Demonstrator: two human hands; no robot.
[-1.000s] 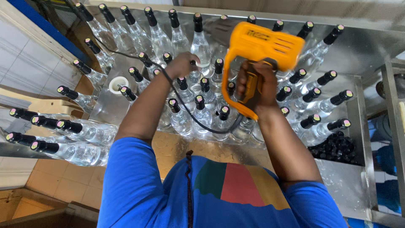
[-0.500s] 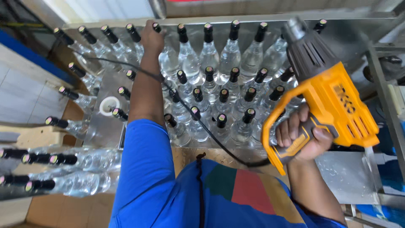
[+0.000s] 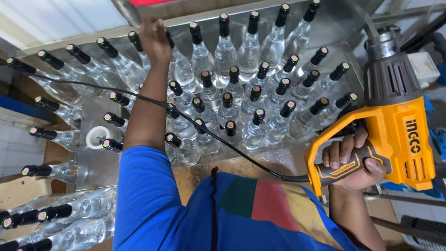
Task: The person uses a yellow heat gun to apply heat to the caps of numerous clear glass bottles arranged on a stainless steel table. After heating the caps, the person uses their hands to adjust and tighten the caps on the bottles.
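Swinging further out to the right and away from the bottles, compared with a second ago when hovering right over the middle of the cluster: the yellow-and-grey plastic heat gun (image 3: pixel 395 125), now hanging beyond the right edge of the shiny metal bench (image 3: pixel 93 162), well apart from the nearest caps. Gripping its black-and-yellow handle firmly with the right hand (image 3: pixel 350 160), fingers wrapped fully around and closed tight on the tool, thumb underneath. Pointing the round metal nozzle up and away toward the far side of the picture, with the long axis running from the yellow rear housing near the body up through the grey vented barrel, roughly upright in the view and tilted slightly left, so no longer aiming at any cap. Trailing the black power cord (image 3: pixel 195 121) from the handle base leftward across the bottles and under the left forearm. Reaching meanwhile with the left hand (image 3: pixel 154 39) to the far row, much further out than a second ago, fingers resting on and partly curled around the neck of one clear glass bottle with a black shrink cap (image 3: pixel 138 44); hard telling whether closing on it fully or only touching. Judging from this, pausing the heating and turning to handling the bottles instead
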